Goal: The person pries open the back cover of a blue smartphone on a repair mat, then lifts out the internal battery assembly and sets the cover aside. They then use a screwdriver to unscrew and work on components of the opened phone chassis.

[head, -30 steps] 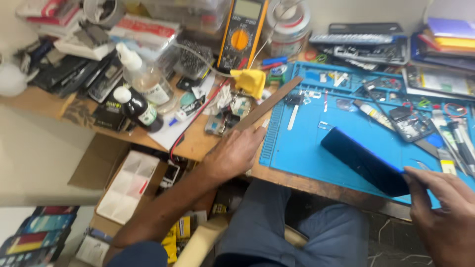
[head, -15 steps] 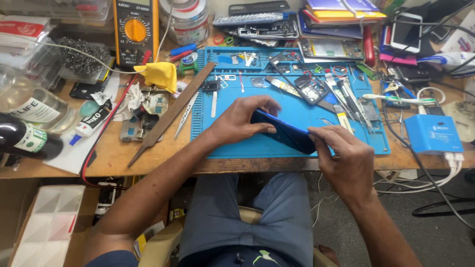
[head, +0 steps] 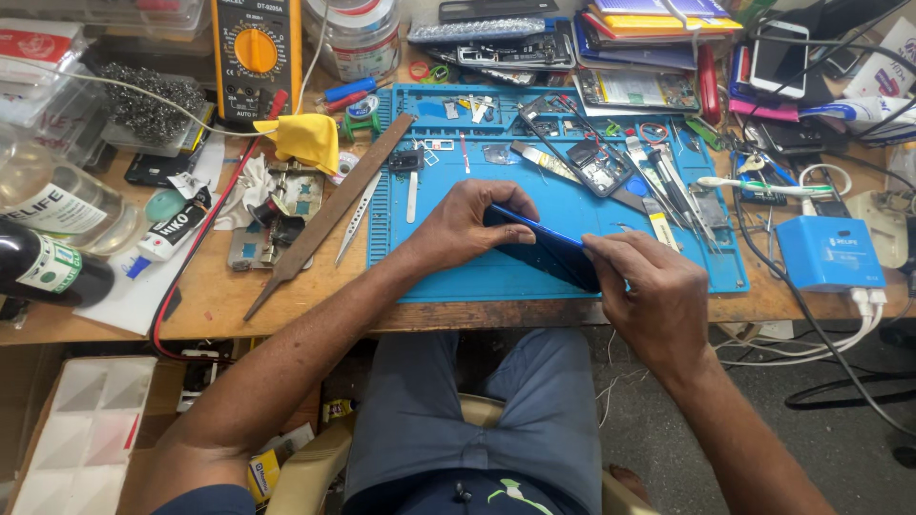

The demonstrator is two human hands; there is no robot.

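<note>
Left hand (head: 463,229) and right hand (head: 649,291) are both clamped on the blue phone (head: 544,250), held tilted over the blue mat (head: 458,277) near the bench's front edge; looks unopened so far.

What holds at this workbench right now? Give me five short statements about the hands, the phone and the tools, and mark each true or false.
1. Both hands hold the dark blue phone over the blue work mat. True: the left hand grips its upper end, the right hand its lower end.
2. The long metal file lies inside the mat. False: it lies slantwise on the wooden bench, left of the mat.
3. A yellow multimeter stands at the back of the bench. True.
4. The yellow cloth is draped over the phone. False: it lies near the multimeter, apart from the phone.
5. The small blue box sits right of the mat. True.
</note>
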